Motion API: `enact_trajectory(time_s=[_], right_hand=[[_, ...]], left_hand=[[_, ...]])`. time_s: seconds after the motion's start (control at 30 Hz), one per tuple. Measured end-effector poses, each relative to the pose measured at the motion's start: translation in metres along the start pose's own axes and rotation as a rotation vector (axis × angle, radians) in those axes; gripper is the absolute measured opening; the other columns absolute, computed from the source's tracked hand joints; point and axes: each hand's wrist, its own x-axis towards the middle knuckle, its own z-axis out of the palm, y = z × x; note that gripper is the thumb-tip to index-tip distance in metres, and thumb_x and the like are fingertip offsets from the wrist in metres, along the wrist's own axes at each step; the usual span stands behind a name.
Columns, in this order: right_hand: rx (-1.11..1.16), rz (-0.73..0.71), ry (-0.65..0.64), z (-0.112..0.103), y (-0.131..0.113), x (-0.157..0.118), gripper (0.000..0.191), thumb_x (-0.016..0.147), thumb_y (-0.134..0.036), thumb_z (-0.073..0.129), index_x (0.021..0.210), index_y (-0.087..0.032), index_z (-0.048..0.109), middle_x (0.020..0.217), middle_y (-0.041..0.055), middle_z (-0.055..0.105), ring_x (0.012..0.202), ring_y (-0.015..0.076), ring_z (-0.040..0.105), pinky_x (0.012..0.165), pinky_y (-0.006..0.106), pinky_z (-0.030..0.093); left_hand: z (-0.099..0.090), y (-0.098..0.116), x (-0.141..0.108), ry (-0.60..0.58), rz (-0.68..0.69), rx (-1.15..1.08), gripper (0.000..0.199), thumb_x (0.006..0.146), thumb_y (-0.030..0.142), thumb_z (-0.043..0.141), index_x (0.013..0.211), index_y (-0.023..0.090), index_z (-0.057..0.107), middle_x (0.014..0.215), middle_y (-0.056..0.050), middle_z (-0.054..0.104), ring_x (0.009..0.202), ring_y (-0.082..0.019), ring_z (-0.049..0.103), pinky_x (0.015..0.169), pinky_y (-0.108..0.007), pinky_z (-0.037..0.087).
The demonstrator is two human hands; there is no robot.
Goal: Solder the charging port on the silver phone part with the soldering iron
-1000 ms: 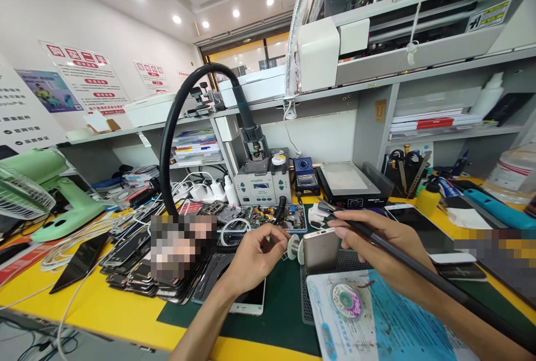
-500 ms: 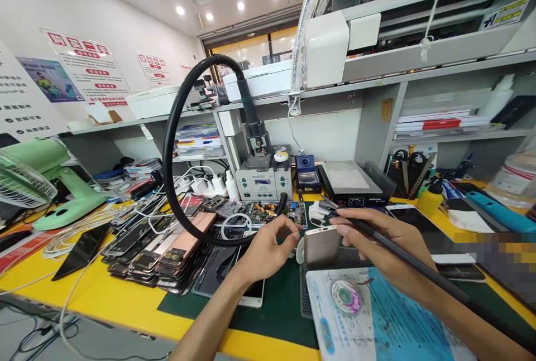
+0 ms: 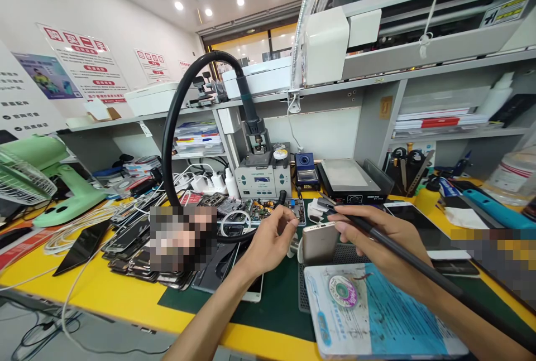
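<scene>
So the phone (image 3: 320,246) is standing upright smack in the middle of the bench, a bit right of center frame, port end up, right between the two hands. The right hand (image 3: 383,232) is just beside its top edge, gripping a black tool (image 3: 408,256) like a pen, with the tip poking up and left past the phone. The left hand (image 3: 270,241) is off to the phone's left, thumb and forefinger curled in narrow; can't tell if anything's pinched in there. There's a spool (image 3: 294,245) tucked between that hand and the phone, partly hidden. Container-wise: a shallow tray (image 3: 304,206) full of little boards (image 3: 266,208) sits behind the left hand, and a holder at the right has scissors (image 3: 400,154) sticking out. The big clear jug (image 3: 511,177) at the far right, no clue what's in it. Bottom right, a reel (image 3: 342,290) lies on a blue-and-white packet (image 3: 397,313).
</scene>
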Motion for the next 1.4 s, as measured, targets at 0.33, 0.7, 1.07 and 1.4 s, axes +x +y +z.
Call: enact_trajectory(time_s=[0.33,0.7,1.07,1.4], right_hand=[[0.009,0.001,-0.014,0.0,-0.003,0.002,0.024,0.092,-0.039,0.071,0.112,-0.027,0.078,0.098,0.0061,0.083,0.069,0.0204,0.077,0.048,0.026,0.06],[0.038,0.024,-0.017,0.0,0.0,0.0,0.026,0.093,-0.04,0.072,0.115,-0.027,0.077,0.088,0.004,0.08,0.059,0.0158,0.07,0.048,0.025,0.057],[0.043,0.019,-0.028,0.001,-0.002,0.0,0.024,0.094,-0.038,0.069,0.114,-0.026,0.077,0.108,0.0061,0.081,0.067,0.0162,0.074,0.047,0.022,0.057],[0.005,-0.001,-0.028,0.0,0.004,0.0,0.023,0.095,-0.037,0.069,0.115,-0.029,0.077,0.11,0.0041,0.081,0.063,0.0147,0.07,0.048,0.023,0.055]], left_hand=[[-0.006,0.003,-0.021,-0.04,-0.127,0.114,0.028,0.097,0.044,0.06,0.112,0.02,0.063,0.108,-0.008,0.071,0.095,-0.023,0.065,0.077,-0.031,0.05],[0.006,0.005,-0.041,-0.007,-0.102,0.356,0.018,0.094,0.024,0.056,0.11,0.022,0.064,0.104,-0.008,0.07,0.099,-0.029,0.064,0.087,-0.04,0.046],[0.012,-0.011,-0.045,0.1,-0.069,0.335,0.014,0.102,0.033,0.053,0.105,0.024,0.064,0.101,-0.006,0.073,0.091,-0.024,0.068,0.079,-0.035,0.052],[-0.026,0.028,-0.052,0.23,0.153,0.386,0.022,0.106,0.03,0.048,0.123,0.029,0.063,0.126,-0.006,0.065,0.114,-0.022,0.065,0.087,-0.031,0.056]])
